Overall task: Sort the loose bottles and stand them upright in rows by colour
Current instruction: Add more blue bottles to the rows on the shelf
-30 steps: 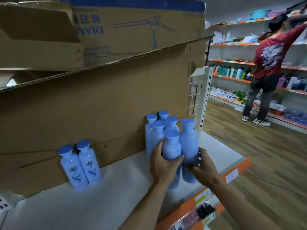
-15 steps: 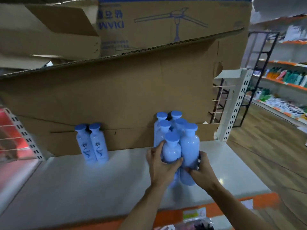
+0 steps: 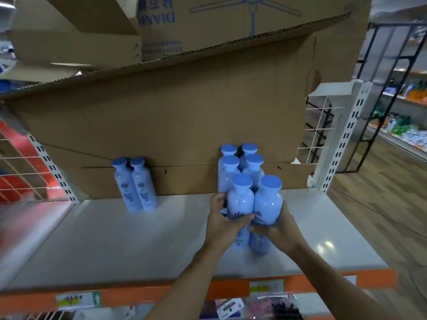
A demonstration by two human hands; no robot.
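Far to my left a white wire rack [image 3: 25, 167] bounds the grey shelf [image 3: 111, 245]. Next along, two pale blue bottles [image 3: 136, 184] stand upright and touching, backed against the brown cardboard sheet [image 3: 175, 125]. Well apart from them to the right is the cluster: four blue bottles [image 3: 240, 165] upright in two pairs against the cardboard, and in front of these the two I hold. My left hand [image 3: 223, 224] wraps its fingers round the left front bottle [image 3: 240, 199], thumb across the label. My right hand [image 3: 278, 229] is curled round the lower body of the right front bottle [image 3: 269, 199]. Both bottles are upright, side by side and touching, bases near the shelf's front half. Further right stands a white slotted upright [image 3: 342, 144]
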